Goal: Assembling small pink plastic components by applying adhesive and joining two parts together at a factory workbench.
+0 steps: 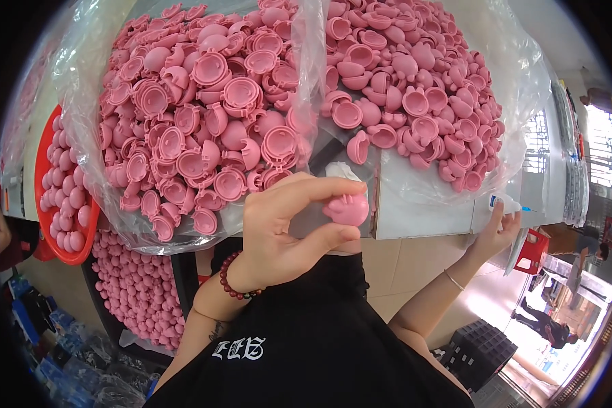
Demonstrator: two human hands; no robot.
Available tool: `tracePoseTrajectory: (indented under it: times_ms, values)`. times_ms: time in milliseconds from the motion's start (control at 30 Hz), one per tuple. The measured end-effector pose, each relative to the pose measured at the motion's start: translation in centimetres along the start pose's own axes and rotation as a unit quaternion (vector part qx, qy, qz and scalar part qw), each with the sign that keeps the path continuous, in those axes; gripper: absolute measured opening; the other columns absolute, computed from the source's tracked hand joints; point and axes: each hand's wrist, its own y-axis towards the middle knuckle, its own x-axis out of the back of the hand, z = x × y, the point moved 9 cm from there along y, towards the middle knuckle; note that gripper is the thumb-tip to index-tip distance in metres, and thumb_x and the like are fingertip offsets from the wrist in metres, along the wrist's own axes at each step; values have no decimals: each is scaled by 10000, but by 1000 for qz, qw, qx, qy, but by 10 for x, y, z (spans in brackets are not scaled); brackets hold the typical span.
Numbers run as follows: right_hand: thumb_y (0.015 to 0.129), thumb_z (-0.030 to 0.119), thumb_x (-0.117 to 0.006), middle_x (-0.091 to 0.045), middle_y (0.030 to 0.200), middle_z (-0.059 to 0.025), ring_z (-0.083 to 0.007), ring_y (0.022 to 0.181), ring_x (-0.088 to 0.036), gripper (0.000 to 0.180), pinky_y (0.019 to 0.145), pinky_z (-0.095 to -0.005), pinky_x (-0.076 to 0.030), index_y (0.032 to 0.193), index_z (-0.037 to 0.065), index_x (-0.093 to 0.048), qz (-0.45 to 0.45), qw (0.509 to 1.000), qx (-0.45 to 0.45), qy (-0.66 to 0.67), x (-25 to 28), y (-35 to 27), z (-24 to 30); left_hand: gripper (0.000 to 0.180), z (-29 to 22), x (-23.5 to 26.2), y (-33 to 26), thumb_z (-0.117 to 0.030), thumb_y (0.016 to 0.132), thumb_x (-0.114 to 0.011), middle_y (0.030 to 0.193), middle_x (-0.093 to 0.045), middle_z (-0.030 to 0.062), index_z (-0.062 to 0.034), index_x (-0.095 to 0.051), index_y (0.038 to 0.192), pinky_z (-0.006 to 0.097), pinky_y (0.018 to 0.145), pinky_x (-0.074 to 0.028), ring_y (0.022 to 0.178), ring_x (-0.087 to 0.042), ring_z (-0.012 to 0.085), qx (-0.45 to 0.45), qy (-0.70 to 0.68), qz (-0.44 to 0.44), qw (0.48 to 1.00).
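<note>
I see two big clear plastic bags [523, 88] filling the upper half of the view, both heaped with pink moulded half-shells [204, 115]; the heaps lie side by side on a grey worktable [428, 211], parted by a fold of bag film. The table's near edge runs just above my hands, so the only open room is below it, over the black shirt [319, 340] and the tan floor tiles [415, 265]. At far left a red bowl [47, 204] holds rounded pink pieces, and under the table more of them lie in a heap [139, 285], hemming that side.

My left hand [279, 231], a dark red bead bracelet [234, 282] on its wrist, is raised in front of the table edge. Its forefinger and thumb are pressed onto one small pink part [347, 209], forefinger on top and thumb beneath. The part juts out rightward past the fingertips, its long axis roughly level and running left to right, with little ribs showing on its upper side. Which way its hollow faces I cannot tell. It sits just below a white lump [343, 170] on the table edge.

My right hand [493, 234] is well apart, out at the right-hand table edge. Its fingers are closed round a small white bottle with a blue tip [504, 201], which lies nearly level with the tip pointing left. A thin bangle [453, 279] circles that wrist.
</note>
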Motion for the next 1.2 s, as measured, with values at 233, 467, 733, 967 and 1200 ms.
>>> tracePoseTrajectory:
  times_ms: [233, 467, 733, 967, 1200]
  values:
    - [790, 153, -550, -587, 852, -110, -157, 718, -558, 250, 655, -255, -445, 921, -60, -541, 60, 988, -24, 141, -12, -1, 27, 483, 13, -7, -7, -349, 668, -693, 884, -526, 87, -10, -492, 947, 248, 674, -408, 791, -507, 159, 65, -324, 30, 943]
    - [780, 212, -506, -559, 825, -200, -204, 685, -533, 322, 599, -270, -429, 913, -82, -488, 185, 884, 61, 425, -23, -66, 117, 484, 18, -17, -6, -345, 625, -727, 698, -530, 74, -44, -462, 896, 238, 558, -401, 656, -518, 175, 171, -433, -30, 884]
    - [755, 295, -539, -565, 770, -176, -191, 634, -510, 367, 557, -256, -389, 857, -53, -492, 397, 786, 26, 473, -57, -124, 177, 408, 9, -8, -12, -243, 603, -724, 695, -544, 91, -32, -514, 881, 270, 569, -409, 661, -513, 201, 97, -324, -5, 941]
    - [707, 144, -585, -583, 810, -145, -149, 683, -534, 263, 612, -236, -415, 867, -56, -524, 484, 736, -14, 473, -78, -139, 175, 494, -2, 5, -12, -311, 570, -776, 731, -580, 122, 6, -541, 865, 250, 557, -413, 671, -529, 192, 4, -329, -9, 944]
    - [701, 116, -570, -591, 801, -126, -129, 677, -529, 233, 607, -227, -411, 854, -56, -535, 513, 726, -1, 458, -78, -140, 178, 489, 3, 8, -12, -308, 583, -768, 738, -576, 110, -26, -526, 902, 249, 555, -419, 668, -529, 181, 27, -340, -36, 940]
